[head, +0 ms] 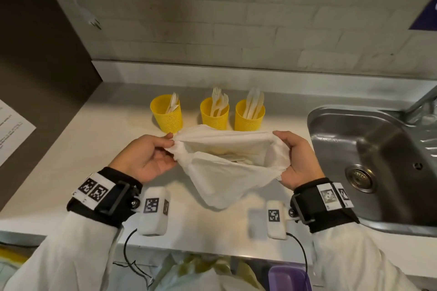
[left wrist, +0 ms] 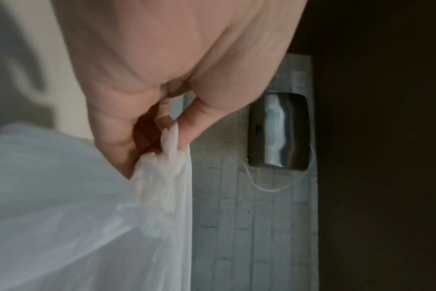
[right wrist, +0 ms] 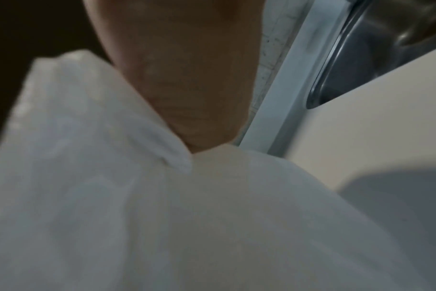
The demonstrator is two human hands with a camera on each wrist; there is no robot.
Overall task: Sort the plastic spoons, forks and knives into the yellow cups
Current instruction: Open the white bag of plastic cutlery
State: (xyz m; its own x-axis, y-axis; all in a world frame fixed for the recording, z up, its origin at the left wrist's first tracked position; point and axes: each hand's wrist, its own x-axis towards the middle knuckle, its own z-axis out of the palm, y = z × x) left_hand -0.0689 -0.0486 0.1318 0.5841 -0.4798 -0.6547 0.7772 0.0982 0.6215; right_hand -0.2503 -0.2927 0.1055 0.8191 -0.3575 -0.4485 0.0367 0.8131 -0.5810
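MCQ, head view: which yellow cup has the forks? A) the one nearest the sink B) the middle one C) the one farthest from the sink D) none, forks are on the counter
B: tines stick up from the middle yellow cup; the left cup holds spoons, the right cup by the sink holds knives.

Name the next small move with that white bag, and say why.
Probably free the right hand and reach into the white bag. Both hands grip its mouth and hold it open, the left hand pinching one side, and something pale lies inside. The three yellow cups behind it already hold spoons, forks and knives, so whatever is left likely belongs there.
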